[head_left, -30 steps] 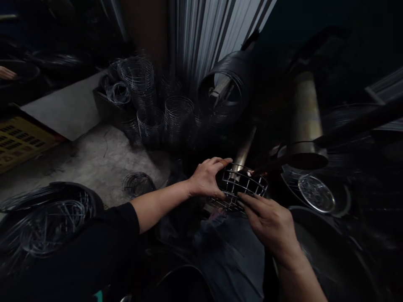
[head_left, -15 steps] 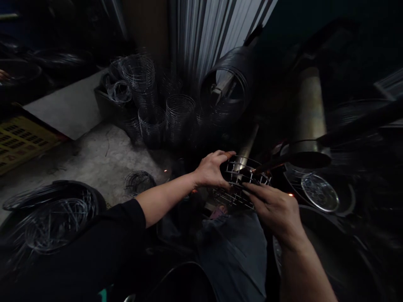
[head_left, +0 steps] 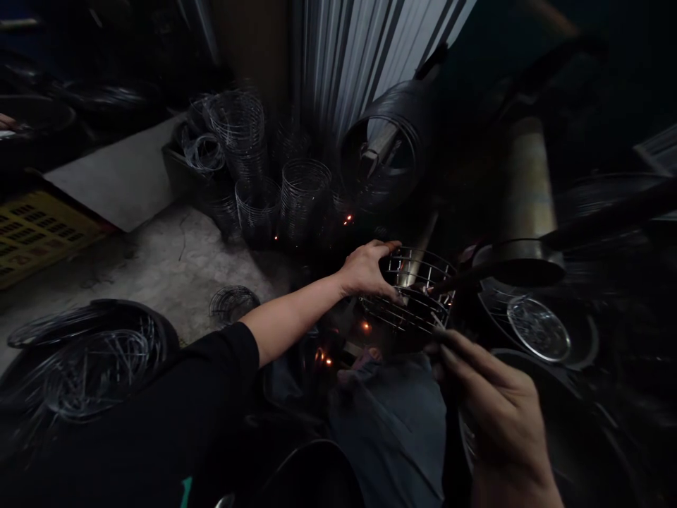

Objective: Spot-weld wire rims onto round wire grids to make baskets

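Note:
My left hand (head_left: 370, 270) grips the left side of a round wire basket (head_left: 423, 262), thumb and fingers closed around its rings. The basket stands around the end of a dark rod-like electrode (head_left: 460, 280), in front of a pale metal bar (head_left: 417, 250). Lower right of the basket, my right hand (head_left: 491, 402) is closed in a pinch. A short thin wire (head_left: 438, 321) shows at its fingertips, pointing at the basket; the fingertips themselves are in shadow. Orange sparks (head_left: 365, 326) glow below the basket.
A thick metal cylinder (head_left: 530, 190) stands above the electrode. Stacked wire rings (head_left: 304, 194) and a wire coil (head_left: 407, 141) lie beyond. To the left are a tub of wires (head_left: 100, 370) and a yellow crate (head_left: 45, 229). A bowl with a shiny disc (head_left: 538, 328) sits right.
My right hand has drawn back from the basket, down and to the right, with its fingers now pinched. My left hand and the basket have shifted slightly. More sparks have appeared.

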